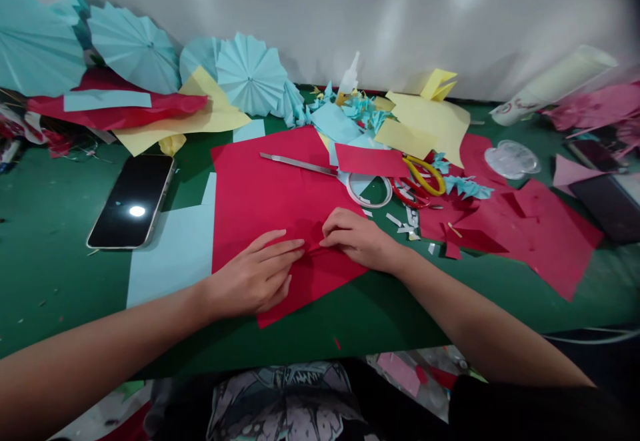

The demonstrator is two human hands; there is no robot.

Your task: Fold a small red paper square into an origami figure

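Observation:
A large red paper sheet [270, 187] lies on the green table in front of me. My left hand [257, 274] rests on its lower part, fingers stretched out toward the right. My right hand [357, 237] has its fingers curled and pressed together, pinching a small folded red paper piece [314, 237] between the two hands. Where that piece ends against the sheet is hard to make out. Across the sheet's upper part lies a thin metal blade [297, 163]. A roll of white tape [369, 191] and scissors with red and yellow handles [417, 184] are beyond my right hand.
A phone [134, 202] and light blue paper [173, 254] lie to the left. Folded blue paper fans [250, 77] lean on the wall behind. A glue bottle [349, 79] stands among scraps. More red paper [540, 241] and a dark device [610, 204] are at right.

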